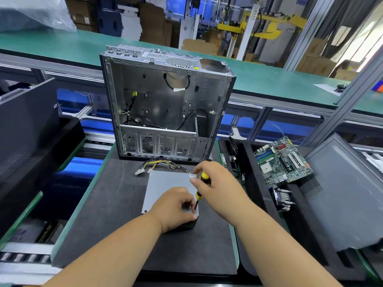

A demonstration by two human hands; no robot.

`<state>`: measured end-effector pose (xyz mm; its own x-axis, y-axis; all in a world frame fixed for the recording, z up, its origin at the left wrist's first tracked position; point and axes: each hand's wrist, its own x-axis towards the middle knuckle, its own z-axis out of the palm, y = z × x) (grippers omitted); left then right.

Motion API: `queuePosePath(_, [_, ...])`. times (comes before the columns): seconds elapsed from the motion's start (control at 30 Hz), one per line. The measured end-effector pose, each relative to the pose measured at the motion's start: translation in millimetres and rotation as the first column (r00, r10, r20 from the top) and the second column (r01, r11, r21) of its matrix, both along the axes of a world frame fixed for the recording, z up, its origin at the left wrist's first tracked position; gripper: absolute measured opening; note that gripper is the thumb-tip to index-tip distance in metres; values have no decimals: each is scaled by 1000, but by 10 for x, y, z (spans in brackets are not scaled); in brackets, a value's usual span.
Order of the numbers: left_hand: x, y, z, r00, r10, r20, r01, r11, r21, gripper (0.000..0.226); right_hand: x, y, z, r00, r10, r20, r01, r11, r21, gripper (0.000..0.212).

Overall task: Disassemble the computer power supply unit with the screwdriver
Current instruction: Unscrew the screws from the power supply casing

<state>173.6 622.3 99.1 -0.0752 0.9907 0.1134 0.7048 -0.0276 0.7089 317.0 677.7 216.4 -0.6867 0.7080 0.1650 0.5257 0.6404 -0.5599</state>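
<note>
Factory/electronics teardown line, not a home or office. Bench (116, 195) w/ black foam mat sits on a roller conveyor (24, 258) at 8 o'clock. Long green conveyor belt (269, 83) runs across at 12–2 o'clock on aluminium-profile frame (323, 27). Stripped PC case (165, 104) stands open at 12 o'clock, wiring loose inside. Black foam trays at 3 o'clock hold a bare motherboard (284, 160) and a heatsink (283, 198); grey case panel (348, 189) leans beside them. Stacked cardboard boxes (153, 21) and yellow lifting rig (267, 23) in bkgd at 12–1 o'clock. Plastic-wrapped bundle (31, 13) at 10 o'clock.
</note>
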Motion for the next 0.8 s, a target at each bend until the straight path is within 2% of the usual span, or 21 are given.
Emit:
queuePosePath(0.1, [-11, -3, -15, 1000, -10, -9, 10, 1000, -18, 36, -5, -41, -153, 969, -85, -233, 59, 991, -118, 19])
queuePosePath(0.17, [-16, -1, -9, 1000, -9, -18, 9, 1000, -26, 34, -22, -63, -219, 918, -174, -358, 82, 963, -258, 24])
queuePosePath(0.3, [-9, -7, 26, 999, -12, -41, 11, 1000, -28, 35, -54, -61, -330, 782, -254, -569, -99, 851, -516, 18])
queuePosePath(0.37, [-7, -9, 35, 999, -14, -39, 13, 1000, -24, 35, -82, -82, -376, 709, -291, -643, -242, 756, -609, 17])
queuePosePath(0.43, [-4, -15, 37, 1000, -10, -21, 9, 1000, -23, 34, -117, -102, -391, 639, -357, -681, -334, 669, -664, 22])
queuePosePath(0.5, [-2, -20, 38, 1000, -10, -22, 9, 1000, -24, 29, -139, -88, -399, 608, -388, -693, -344, 658, -670, 20])
queuePosePath(0.73, [-11, -16, 43, 1000, -18, -26, 17, 999, -30, 27, -139, -9, -377, 620, -372, -691, -365, 643, -673, 15])
queuePosePath(0.8, [-12, -19, 41, 999, -14, -34, 12, 999, -37, 23, -131, 7, -367, 626, -378, -682, -326, 667, -670, 19])
